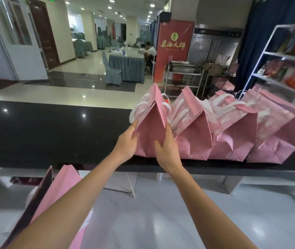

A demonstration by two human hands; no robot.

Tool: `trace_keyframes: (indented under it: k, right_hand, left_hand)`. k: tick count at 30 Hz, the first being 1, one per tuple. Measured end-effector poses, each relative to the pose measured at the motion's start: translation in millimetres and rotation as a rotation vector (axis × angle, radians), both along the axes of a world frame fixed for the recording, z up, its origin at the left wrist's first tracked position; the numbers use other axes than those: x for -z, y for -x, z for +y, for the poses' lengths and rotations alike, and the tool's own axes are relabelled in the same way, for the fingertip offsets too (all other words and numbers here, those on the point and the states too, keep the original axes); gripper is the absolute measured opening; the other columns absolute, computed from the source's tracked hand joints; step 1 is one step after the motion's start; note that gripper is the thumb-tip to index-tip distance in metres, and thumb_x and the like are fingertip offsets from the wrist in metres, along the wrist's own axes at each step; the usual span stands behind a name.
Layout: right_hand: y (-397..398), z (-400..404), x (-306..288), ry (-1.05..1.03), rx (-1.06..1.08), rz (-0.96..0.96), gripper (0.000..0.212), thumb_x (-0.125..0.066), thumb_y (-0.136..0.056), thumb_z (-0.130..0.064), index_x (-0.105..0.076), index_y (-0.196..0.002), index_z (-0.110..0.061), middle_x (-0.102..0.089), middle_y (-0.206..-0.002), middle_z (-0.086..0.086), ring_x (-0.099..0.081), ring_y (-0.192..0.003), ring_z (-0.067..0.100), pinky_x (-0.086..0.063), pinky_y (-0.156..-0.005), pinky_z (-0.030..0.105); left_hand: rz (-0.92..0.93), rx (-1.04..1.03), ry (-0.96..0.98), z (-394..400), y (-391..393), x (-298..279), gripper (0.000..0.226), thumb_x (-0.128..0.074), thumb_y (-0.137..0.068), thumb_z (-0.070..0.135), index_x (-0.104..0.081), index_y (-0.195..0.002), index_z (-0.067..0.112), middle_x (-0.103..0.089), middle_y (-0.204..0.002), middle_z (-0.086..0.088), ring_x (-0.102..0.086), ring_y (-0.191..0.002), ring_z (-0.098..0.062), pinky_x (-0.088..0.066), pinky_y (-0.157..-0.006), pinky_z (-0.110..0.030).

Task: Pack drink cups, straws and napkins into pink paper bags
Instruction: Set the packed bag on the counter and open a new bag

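Four pink paper bags stand in a row along the near edge of a black counter [53, 133]. Both hands are on the leftmost bag [148, 126], which stands upright with its narrow folded side facing the camera and its top pinched to a peak. The left hand [127, 141] holds the bag's left edge: the thumb lies on the near face and the fingers [134, 123] reach round the far side, just below the white handles [133, 112]. The right hand [167, 146] clasps the right edge, its thumb spread across the near face and its fingers wrapped behind, between this bag and the second bag [193, 130], which touches it. The third bag [233, 133] and fourth bag [276, 130] follow on the right. Another pink bag [60, 187] stands on the lower white surface [161, 212] by the left forearm.
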State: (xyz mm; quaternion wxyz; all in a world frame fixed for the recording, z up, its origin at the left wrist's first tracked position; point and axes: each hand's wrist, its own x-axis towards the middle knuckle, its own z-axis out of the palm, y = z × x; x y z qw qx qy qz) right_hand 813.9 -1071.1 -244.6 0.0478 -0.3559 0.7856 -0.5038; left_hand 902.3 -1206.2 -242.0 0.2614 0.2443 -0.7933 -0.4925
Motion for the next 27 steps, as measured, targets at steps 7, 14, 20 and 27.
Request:
trace_keyframes:
  k: [7, 14, 20, 27]
  right_hand:
    - [-19, 15, 1, 0.041, 0.026, 0.114, 0.071, -0.054, -0.099, -0.011, -0.02, -0.16, -0.026, -0.023, -0.165, -0.007, -0.016, -0.152, 0.006, -0.018, -0.123, 0.028]
    - [-58, 3, 2, 0.1, -0.072, 0.312, 0.049, -0.058, -0.098, -0.01, -0.049, -0.146, -0.021, -0.041, -0.155, -0.009, -0.031, -0.145, 0.004, -0.025, -0.117, 0.019]
    - [-113, -45, 7, -0.085, -0.502, 0.389, 0.036, -0.057, -0.1, -0.012, -0.06, -0.135, -0.019, -0.06, -0.138, -0.003, -0.052, -0.129, 0.013, -0.044, -0.11, 0.034]
    - [-182, -87, 24, -0.328, -0.863, 0.621, 0.035, -0.057, -0.101, -0.018, -0.062, -0.134, -0.027, -0.059, -0.14, -0.008, -0.047, -0.133, 0.013, -0.042, -0.113, 0.037]
  left_hand:
    - [0.021, 0.056, -0.006, -2, -14, -6, 0.063, -0.052, -0.104, 0.023, -0.021, -0.159, 0.027, -0.034, -0.159, 0.009, -0.034, -0.145, -0.011, -0.028, -0.111, -0.021]
    - [-0.066, -0.004, 0.259, -18, -87, -31, 0.041, -0.055, -0.102, 0.028, -0.053, -0.143, 0.026, -0.056, -0.143, 0.009, -0.049, -0.132, -0.007, -0.036, -0.109, -0.024]
    - [-0.118, -0.125, 0.346, -27, -200, -23, 0.025, -0.054, -0.103, 0.026, -0.069, -0.122, 0.027, -0.067, -0.113, 0.021, -0.057, -0.103, 0.016, -0.046, -0.089, -0.005]
    - [-0.295, -0.219, 0.414, -39, -314, 33, 0.029, -0.054, -0.099, 0.01, -0.075, -0.112, 0.025, -0.072, -0.112, 0.012, -0.062, -0.104, 0.001, -0.047, -0.093, -0.014]
